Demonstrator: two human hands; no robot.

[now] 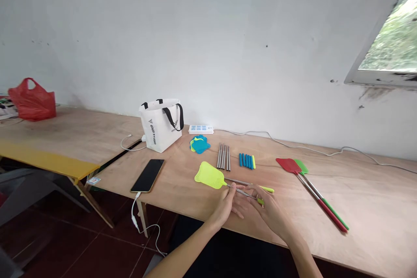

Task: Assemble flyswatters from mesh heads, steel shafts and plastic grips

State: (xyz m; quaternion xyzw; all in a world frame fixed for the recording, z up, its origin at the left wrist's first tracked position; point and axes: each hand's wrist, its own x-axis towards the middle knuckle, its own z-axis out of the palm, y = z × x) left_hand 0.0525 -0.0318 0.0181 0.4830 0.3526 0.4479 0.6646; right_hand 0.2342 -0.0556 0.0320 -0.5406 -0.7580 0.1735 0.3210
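Observation:
A yellow fly swatter lies across both hands, just above the near part of the table. My left hand is closed around its metal rod close to the head, thumb on top. At the other end, my right hand grips the swatter near its yellow-green handle, which the fingers partly cover. Just behind lies a second metal rod with a yellow handle; the head is overlapped by the held swatter, so I cannot tell if it has one. Beyond are metal tubes and several blue handles with one yellow.
Blue and yellow swatter heads lie by a power strip. To the right rest a red swatter and a green swatter. A phone and a white bag stand left; a cable runs along the wall.

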